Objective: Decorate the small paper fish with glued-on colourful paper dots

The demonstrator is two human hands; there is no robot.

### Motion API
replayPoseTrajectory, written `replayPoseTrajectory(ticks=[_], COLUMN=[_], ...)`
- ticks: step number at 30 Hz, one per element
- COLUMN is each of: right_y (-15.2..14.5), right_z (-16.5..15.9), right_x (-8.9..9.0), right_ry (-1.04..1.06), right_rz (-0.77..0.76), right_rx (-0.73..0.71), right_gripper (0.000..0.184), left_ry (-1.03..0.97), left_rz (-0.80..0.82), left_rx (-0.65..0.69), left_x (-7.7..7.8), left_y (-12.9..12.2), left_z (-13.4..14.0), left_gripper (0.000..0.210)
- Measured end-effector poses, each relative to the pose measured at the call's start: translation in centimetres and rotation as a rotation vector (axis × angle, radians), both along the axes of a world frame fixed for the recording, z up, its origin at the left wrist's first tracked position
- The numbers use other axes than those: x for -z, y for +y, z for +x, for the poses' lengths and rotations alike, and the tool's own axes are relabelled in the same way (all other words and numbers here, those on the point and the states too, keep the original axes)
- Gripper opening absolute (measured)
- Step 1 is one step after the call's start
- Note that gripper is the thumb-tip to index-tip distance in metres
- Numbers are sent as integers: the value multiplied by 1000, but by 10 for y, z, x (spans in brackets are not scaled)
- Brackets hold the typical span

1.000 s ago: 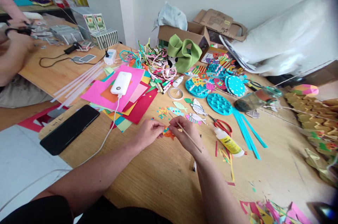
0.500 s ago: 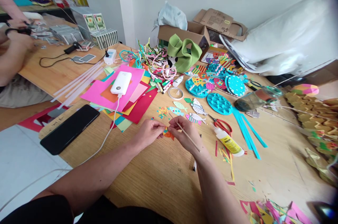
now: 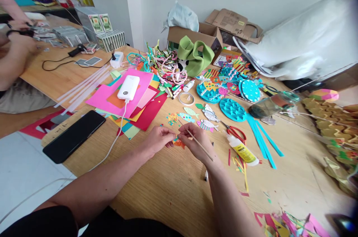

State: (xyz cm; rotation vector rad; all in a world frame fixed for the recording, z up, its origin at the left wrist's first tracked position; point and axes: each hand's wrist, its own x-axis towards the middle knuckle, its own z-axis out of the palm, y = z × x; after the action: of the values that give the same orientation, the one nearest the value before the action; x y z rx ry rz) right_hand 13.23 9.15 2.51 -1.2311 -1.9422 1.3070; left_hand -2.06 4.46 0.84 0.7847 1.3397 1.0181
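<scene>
At centre, the orange cut-out [image 3: 179, 143] lies between both hands, seemingly steadied at its nine o'clock, where the left hand [image 3: 159, 141] appears to pinch the edge between thumb and fingers; the right hand [image 3: 198, 143] pinches a thin stick [image 3: 200, 145] slantwise, probably for fine control; tiny paper bits [image 3: 172, 119] lie just shy of twelve o'clock, the glue bottle [image 3: 244, 150] near three, apparently for easy reach.

No text is legible; print on the yellow label [image 3: 244, 152] of the white bottle [image 3: 233, 140] is too small.
</scene>
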Motion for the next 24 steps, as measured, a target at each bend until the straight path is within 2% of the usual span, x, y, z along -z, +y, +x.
replayPoseTrajectory(ticks=[4, 7, 9, 11, 13, 14, 20, 24], right_y=[0, 1, 2, 3, 3, 2, -6, -7], right_z=[2, 6, 10, 14, 16, 16, 9, 5], right_x=[-1, -6, -12, -19, -24, -26, -24, -17], right_ry=[-9, 12, -27, -142, -231, -250, -184, -260], right_rz=[28, 99, 237, 452, 593, 607, 315, 235], right_rx=[-11, 42, 129, 234, 267, 245, -25, -86], right_gripper=[14, 27, 37, 39, 36, 35, 19, 9], left_ry=[-11, -8, 0, 11, 24, 30, 43, 51], left_rz=[6, 23, 38, 54, 66, 70, 92, 110], left_rx=[-11, -27, -35, -39, -39, -39, -32, -30], left_x=[-1, 0, 1, 2, 3, 3, 2, 3], left_y=[0, 1, 1, 2, 1, 1, 1, 1], left_z=[0, -1, -1, -1, -1, -1, -1, -1], left_gripper=[4, 4, 5, 6, 7, 7, 11, 11])
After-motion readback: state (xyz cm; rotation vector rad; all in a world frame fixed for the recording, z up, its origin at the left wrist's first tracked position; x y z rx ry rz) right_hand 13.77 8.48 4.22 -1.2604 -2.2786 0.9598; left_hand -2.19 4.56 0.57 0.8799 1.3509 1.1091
